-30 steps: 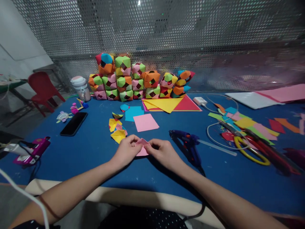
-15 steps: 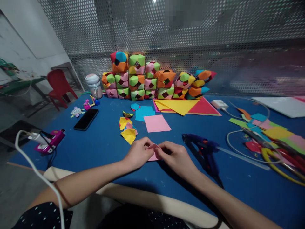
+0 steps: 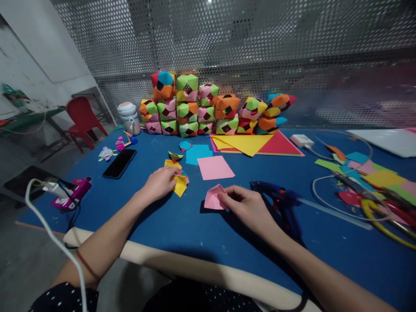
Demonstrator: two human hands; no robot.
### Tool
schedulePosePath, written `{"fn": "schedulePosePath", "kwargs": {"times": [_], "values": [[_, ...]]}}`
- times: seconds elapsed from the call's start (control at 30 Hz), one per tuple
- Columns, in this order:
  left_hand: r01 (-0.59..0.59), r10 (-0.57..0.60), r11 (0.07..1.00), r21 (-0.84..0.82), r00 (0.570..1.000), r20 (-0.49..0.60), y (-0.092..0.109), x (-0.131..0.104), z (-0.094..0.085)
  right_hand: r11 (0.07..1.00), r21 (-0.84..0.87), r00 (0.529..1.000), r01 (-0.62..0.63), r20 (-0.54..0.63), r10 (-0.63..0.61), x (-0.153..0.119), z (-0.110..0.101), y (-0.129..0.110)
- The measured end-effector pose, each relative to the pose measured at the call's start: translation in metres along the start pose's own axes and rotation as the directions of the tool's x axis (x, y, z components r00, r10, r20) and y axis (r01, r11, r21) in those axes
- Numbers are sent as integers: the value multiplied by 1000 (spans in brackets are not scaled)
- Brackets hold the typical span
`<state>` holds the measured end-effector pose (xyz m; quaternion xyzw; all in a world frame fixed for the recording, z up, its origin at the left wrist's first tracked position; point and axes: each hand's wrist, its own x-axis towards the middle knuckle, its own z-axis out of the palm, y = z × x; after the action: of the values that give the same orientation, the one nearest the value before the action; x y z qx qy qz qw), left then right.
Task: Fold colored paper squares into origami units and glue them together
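Note:
My right hand pinches a folded pink paper piece between thumb and fingers, just above the blue table. My left hand is at the small pile of folded paper pieces, its fingertips closed on one between two yellow folded pieces; the fingers partly hide it. A small green folded piece lies just behind the pile. Flat pink square sheets lie beyond my right hand, with blue sheets behind them. To the right of that hand is a blue glue gun with a clear glue stick.
Stacked colourful paper cubes line the back, in front of perforated metal. Yellow and red sheets lie before them. Left are a phone, a flask and a purple power strip. Paper scraps, a cable and tools crowd the right.
My left hand has let go of the pink paper and moved left to the yellow folded pieces. My right hand keeps the pink piece, now turned and in fuller view.

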<state>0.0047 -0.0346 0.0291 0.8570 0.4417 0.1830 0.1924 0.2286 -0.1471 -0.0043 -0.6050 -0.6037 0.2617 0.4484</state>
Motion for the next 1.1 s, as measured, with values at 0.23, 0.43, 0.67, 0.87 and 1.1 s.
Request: {"fn": "schedulePosePath", "kwargs": {"times": [0.23,0.43,0.67,0.87,1.1], "values": [[51,-54,993,-103,998,-23,11,1,8,999,38,1000,-19,5,19,0,-2,-5],[74,-77,953,-292,997,0,33,-4,20,989,117,996,-86,33,83,2,-5,-10],[132,-193,804,-579,980,-43,41,-5,17,984,140,994,-109,-12,112,7,-7,-5],[263,-254,516,-815,956,147,58,-12,15,994,98,996,-46,-69,53,9,0,0],[173,-288,508,-843,957,23,75,-25,52,980,192,995,-60,-66,74,6,5,-7]]}}
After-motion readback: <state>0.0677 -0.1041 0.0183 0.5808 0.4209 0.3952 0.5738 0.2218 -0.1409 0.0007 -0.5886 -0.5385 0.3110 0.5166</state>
